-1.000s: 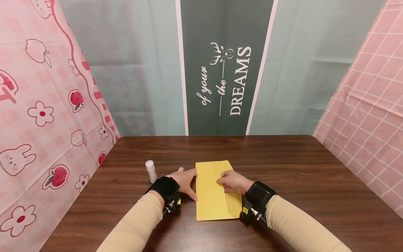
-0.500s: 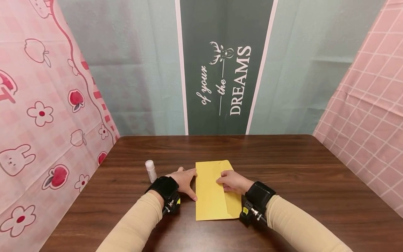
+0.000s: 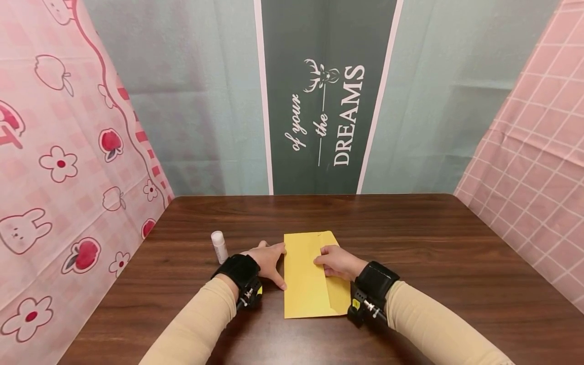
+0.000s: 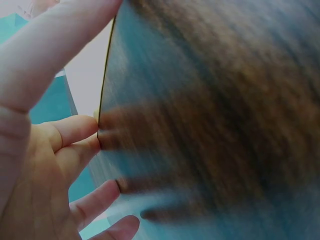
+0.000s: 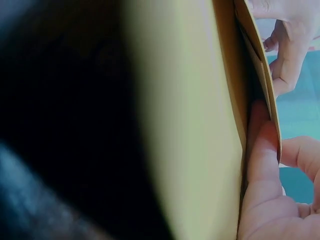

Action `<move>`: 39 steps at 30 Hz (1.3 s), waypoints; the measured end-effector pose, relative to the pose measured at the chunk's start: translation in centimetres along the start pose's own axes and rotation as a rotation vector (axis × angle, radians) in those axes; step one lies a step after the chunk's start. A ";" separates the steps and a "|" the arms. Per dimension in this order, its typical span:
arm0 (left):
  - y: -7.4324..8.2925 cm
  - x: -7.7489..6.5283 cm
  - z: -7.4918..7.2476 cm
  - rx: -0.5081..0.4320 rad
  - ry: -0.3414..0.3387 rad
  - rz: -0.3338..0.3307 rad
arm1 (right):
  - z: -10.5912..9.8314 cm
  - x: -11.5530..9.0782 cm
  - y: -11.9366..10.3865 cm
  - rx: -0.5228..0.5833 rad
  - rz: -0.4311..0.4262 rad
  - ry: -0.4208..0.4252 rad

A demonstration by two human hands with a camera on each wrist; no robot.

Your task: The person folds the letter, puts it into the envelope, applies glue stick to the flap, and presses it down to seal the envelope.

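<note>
A yellow paper envelope [image 3: 303,289] lies lengthwise on the table, its opening and unfolded flap [image 3: 339,294] towards the right. My left hand [image 3: 268,262] is spread beside its left edge, with thumb and fingertips touching that edge. In the left wrist view the fingers [image 4: 92,202] are extended against the thin paper edge. My right hand [image 3: 339,262] pinches the edge of the opening. The right wrist view shows one digit [image 5: 263,155] inside the envelope's mouth and another [image 5: 300,150] on the outer side of the panel. What the envelope contains is hidden.
A white capped tube [image 3: 219,248], like a glue stick, stands just behind the left wrist. The brown wooden table [image 3: 410,223] ends at a grey-green curtain [image 3: 205,126], with pink cloths along both sides. Both wrists wear black straps [image 3: 376,279] with small cameras.
</note>
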State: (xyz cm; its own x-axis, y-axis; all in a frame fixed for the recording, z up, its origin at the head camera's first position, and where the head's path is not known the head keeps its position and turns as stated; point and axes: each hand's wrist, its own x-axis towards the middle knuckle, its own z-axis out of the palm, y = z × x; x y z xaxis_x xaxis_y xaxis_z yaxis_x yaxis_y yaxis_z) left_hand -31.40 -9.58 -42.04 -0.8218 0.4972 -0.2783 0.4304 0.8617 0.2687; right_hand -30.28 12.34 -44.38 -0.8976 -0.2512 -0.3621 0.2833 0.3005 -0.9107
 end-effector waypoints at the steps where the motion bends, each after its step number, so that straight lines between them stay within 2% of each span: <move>1: 0.0 0.0 0.0 0.003 0.000 0.001 | 0.0 0.0 0.0 0.000 -0.002 0.001; 10: 0.4 -0.4 -0.3 0.001 -0.012 -0.019 | 0.0 0.2 0.1 -0.001 -0.014 -0.010; 16: 1.1 -0.9 -0.7 -0.006 0.007 -0.017 | 0.0 0.0 -0.1 0.017 -0.031 -0.039; 18: 1.2 -0.9 -0.7 -0.006 0.007 -0.022 | 0.0 -0.2 -0.2 -0.017 -0.044 -0.039; 20: 1.1 -0.7 -0.5 -0.001 0.007 -0.028 | 0.0 -0.4 -0.4 -0.084 -0.056 -0.013; 22: 0.9 -0.4 -0.3 0.003 0.008 -0.032 | 0.0 -0.6 -0.6 -0.211 -0.070 0.043; 26: 0.6 -0.2 -0.1 -0.002 0.019 -0.033 | -0.1 -1.3 -1.1 -0.582 -0.138 0.137; 29: 1.1 -0.6 -0.5 -0.009 0.017 -0.047 | -0.1 -1.8 -1.3 -0.811 -0.203 0.128; 32: 1.6 -1.1 -0.8 -0.014 0.016 -0.053 | 0.0 -2.2 -1.5 -0.899 -0.225 0.079; 39: 1.8 -1.0 -0.8 -0.010 0.020 -0.051 | 0.1 -2.4 -1.5 -0.974 -0.210 0.036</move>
State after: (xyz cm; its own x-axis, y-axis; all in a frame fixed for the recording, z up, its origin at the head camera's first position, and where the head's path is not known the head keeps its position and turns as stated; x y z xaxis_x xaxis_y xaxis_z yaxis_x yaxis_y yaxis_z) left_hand -30.06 -8.65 -40.57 -0.8499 0.4507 -0.2730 0.3845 0.8847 0.2636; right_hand -28.57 12.40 -42.15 -0.9120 -0.3628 -0.1913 -0.2687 0.8809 -0.3897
